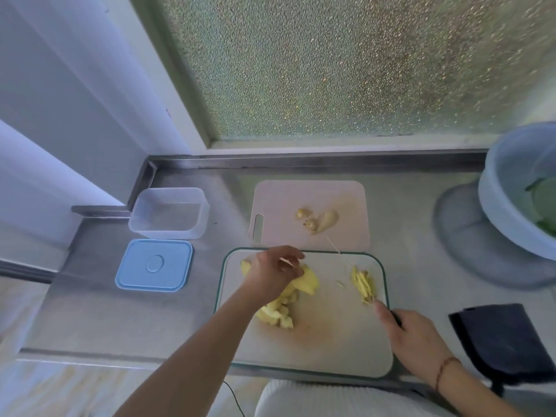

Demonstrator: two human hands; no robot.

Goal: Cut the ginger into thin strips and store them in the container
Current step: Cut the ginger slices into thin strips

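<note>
A: Left hand (272, 273) fingers (293, 267) are curling, pinching a ginger slice (310, 281) on the cutting board (331, 335); right hand (413, 337) is gripping the knife handle (396, 319).

B: Slices are probably light, stiff, damp, so slippery. Strips (364, 285) are lying beside the blade; the container (170, 212) is waiting on the counter (99, 296).

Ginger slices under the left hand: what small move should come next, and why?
Probably lay the ginger slices that the left hand grips flat on the cutting board, so the right hand with the knife can cut them; few strips are cut and the container holds none.
</note>
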